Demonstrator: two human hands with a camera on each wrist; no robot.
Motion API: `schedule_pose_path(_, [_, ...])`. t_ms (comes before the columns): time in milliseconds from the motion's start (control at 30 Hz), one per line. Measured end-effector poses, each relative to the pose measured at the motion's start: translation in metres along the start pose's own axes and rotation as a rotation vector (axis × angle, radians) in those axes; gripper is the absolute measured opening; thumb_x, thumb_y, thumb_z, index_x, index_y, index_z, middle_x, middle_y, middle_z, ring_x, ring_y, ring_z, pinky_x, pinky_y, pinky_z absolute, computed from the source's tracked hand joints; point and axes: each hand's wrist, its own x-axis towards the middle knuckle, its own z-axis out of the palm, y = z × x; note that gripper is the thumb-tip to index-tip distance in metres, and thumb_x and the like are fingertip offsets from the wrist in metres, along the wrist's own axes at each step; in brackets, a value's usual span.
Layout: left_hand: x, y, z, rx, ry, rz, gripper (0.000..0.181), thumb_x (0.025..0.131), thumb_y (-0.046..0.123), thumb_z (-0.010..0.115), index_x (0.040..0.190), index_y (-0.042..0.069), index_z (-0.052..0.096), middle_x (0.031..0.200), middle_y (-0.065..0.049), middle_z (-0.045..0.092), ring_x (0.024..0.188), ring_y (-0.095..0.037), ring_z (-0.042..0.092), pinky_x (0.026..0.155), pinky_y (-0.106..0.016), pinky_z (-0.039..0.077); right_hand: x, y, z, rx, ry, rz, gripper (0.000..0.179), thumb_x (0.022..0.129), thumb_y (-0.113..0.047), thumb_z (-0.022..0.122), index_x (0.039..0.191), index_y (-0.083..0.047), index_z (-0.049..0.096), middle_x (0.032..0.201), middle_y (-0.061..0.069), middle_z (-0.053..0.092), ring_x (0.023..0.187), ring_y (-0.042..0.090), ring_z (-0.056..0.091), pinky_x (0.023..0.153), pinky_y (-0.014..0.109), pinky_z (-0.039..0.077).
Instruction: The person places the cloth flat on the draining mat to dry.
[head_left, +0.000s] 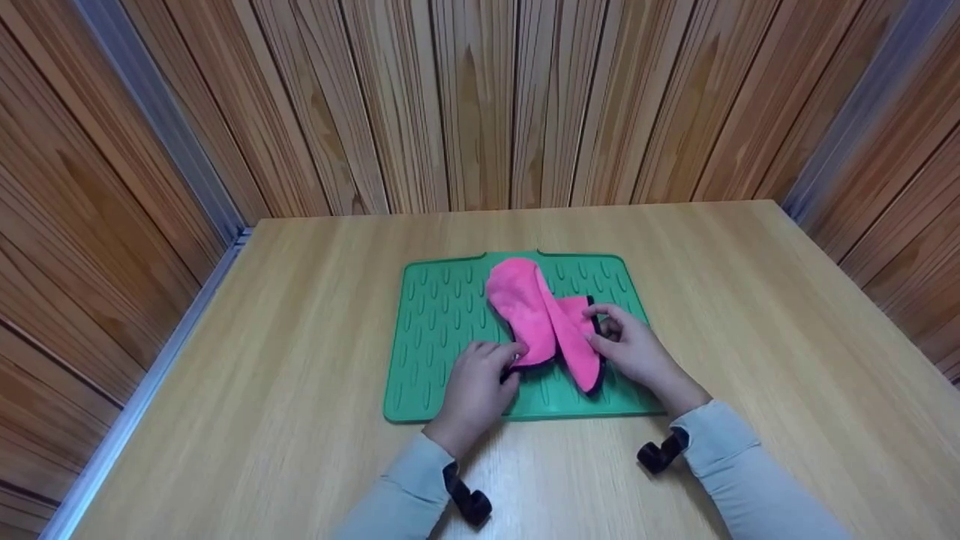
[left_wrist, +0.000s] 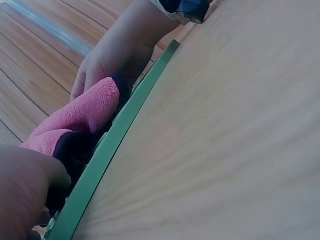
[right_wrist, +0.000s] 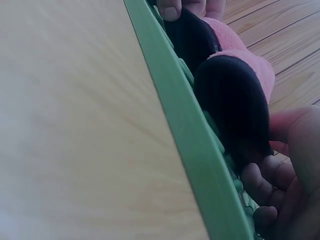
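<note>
A fuzzy pink cloth [head_left: 529, 307] with a black underside and dark edges lies bunched and crossed over itself on a green ridged mat [head_left: 427, 330]. My left hand [head_left: 480, 386] pinches its lower left corner between thumb and fingers. On the other side my right hand [head_left: 634, 349] holds the right edge, thumb on the pink face. In the right wrist view the black underside [right_wrist: 232, 105] curls up from the mat, with fingertips of the right hand [right_wrist: 300, 175] at its lower edge. Part of the cloth is hidden behind the left hand [left_wrist: 25, 190] in the left wrist view.
The mat lies on a light wooden table [head_left: 300, 360], with a small notched tab along its far edge. Wood-panelled walls [head_left: 480, 105] stand behind and at both sides. Each sleeve cuff carries a small black wrist device [head_left: 472, 506].
</note>
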Motion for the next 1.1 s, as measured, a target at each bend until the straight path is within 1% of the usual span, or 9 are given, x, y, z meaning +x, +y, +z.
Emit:
schedule_pose_path(100, [0.000, -0.003, -0.003, 0.000, 0.024, 0.002, 0.033, 0.103, 0.006, 0.079, 0.134, 0.016, 0.082, 0.129, -0.005, 0.083, 0.124, -0.028, 0.071, 0.107, -0.045, 0.063, 0.001, 0.002, -0.003, 0.000, 0.019, -0.021, 0.038, 0.111, -0.009, 0.067, 0.148, -0.004, 0.063, 0.096, 0.003, 0.056, 0.085, 0.018, 0.051, 0.069, 0.024, 0.044])
schedule_pose_path(233, [-0.001, -0.008, -0.009, 0.023, 0.074, -0.003, 0.028, 0.100, 0.004, 0.080, 0.125, 0.016, 0.084, 0.123, -0.005, 0.083, 0.127, -0.031, 0.070, 0.110, -0.048, 0.063, 0.002, 0.004, -0.009, 0.002, 0.051, -0.041, 0.035, 0.111, -0.009, 0.066, 0.145, -0.001, 0.064, 0.093, 0.002, 0.059, 0.081, 0.014, 0.053, 0.068, 0.022, 0.045])
schedule_pose_path(433, [-0.004, -0.024, -0.022, 0.088, 0.144, 0.032, 0.023, 0.098, 0.005, 0.082, 0.118, 0.015, 0.085, 0.116, -0.005, 0.082, 0.126, -0.033, 0.071, 0.112, -0.051, 0.062, 0.004, 0.008, -0.018, 0.031, 0.087, 0.008, 0.038, 0.114, -0.013, 0.065, 0.149, -0.001, 0.061, 0.098, 0.002, 0.062, 0.085, 0.014, 0.056, 0.068, 0.022, 0.050])
schedule_pose_path(533, [-0.006, -0.033, -0.027, 0.116, 0.196, 0.048, 0.021, 0.097, 0.005, 0.084, 0.115, 0.015, 0.086, 0.114, -0.005, 0.082, 0.121, -0.031, 0.072, 0.108, -0.049, 0.063, 0.005, 0.011, -0.023, 0.043, 0.115, 0.033, 0.038, 0.114, -0.013, 0.063, 0.150, 0.000, 0.060, 0.099, 0.000, 0.062, 0.085, 0.012, 0.057, 0.068, 0.021, 0.051])
schedule_pose_path(633, [-0.007, -0.043, -0.031, 0.139, 0.252, 0.072, 0.019, 0.094, 0.003, 0.086, 0.110, 0.013, 0.086, 0.108, -0.006, 0.082, 0.116, -0.032, 0.072, 0.104, -0.050, 0.063, 0.006, 0.013, -0.027, 0.050, 0.143, 0.047, 0.039, 0.114, -0.013, 0.064, 0.150, 0.001, 0.059, 0.098, -0.002, 0.063, 0.084, 0.009, 0.058, 0.069, 0.021, 0.051])
schedule_pose_path(733, [-0.010, -0.051, -0.037, 0.166, 0.286, 0.078, 0.018, 0.092, 0.002, 0.087, 0.108, 0.012, 0.087, 0.106, -0.007, 0.082, 0.114, -0.033, 0.073, 0.102, -0.052, 0.063, 0.006, 0.016, -0.030, 0.054, 0.162, 0.062, 0.040, 0.114, -0.014, 0.064, 0.150, 0.002, 0.058, 0.099, -0.002, 0.063, 0.085, 0.009, 0.058, 0.071, 0.021, 0.051])
schedule_pose_path(800, [-0.012, -0.056, -0.040, 0.183, 0.292, 0.065, 0.018, 0.092, 0.002, 0.088, 0.108, 0.011, 0.087, 0.107, -0.008, 0.083, 0.114, -0.034, 0.073, 0.103, -0.053, 0.063, 0.006, 0.017, -0.032, 0.056, 0.172, 0.069, 0.040, 0.114, -0.014, 0.063, 0.151, 0.002, 0.058, 0.100, -0.002, 0.062, 0.085, 0.009, 0.058, 0.072, 0.021, 0.051])
schedule_pose_path(933, [-0.015, -0.064, -0.049, 0.209, 0.278, 0.037, 0.018, 0.093, 0.003, 0.088, 0.110, 0.010, 0.088, 0.108, -0.009, 0.082, 0.115, -0.033, 0.071, 0.105, -0.055, 0.062, 0.006, 0.020, -0.037, 0.053, 0.189, 0.080, 0.040, 0.115, -0.014, 0.062, 0.152, 0.003, 0.057, 0.101, -0.002, 0.062, 0.088, 0.009, 0.057, 0.074, 0.020, 0.050])
schedule_pose_path(1100, [-0.019, -0.071, -0.056, 0.246, 0.249, 0.046, 0.016, 0.093, 0.006, 0.089, 0.108, 0.011, 0.088, 0.105, -0.008, 0.080, 0.115, -0.032, 0.068, 0.105, -0.055, 0.061, 0.006, 0.021, -0.039, 0.041, 0.195, 0.105, 0.041, 0.116, -0.017, 0.060, 0.153, 0.001, 0.056, 0.105, 0.000, 0.062, 0.093, 0.013, 0.057, 0.075, 0.020, 0.051])
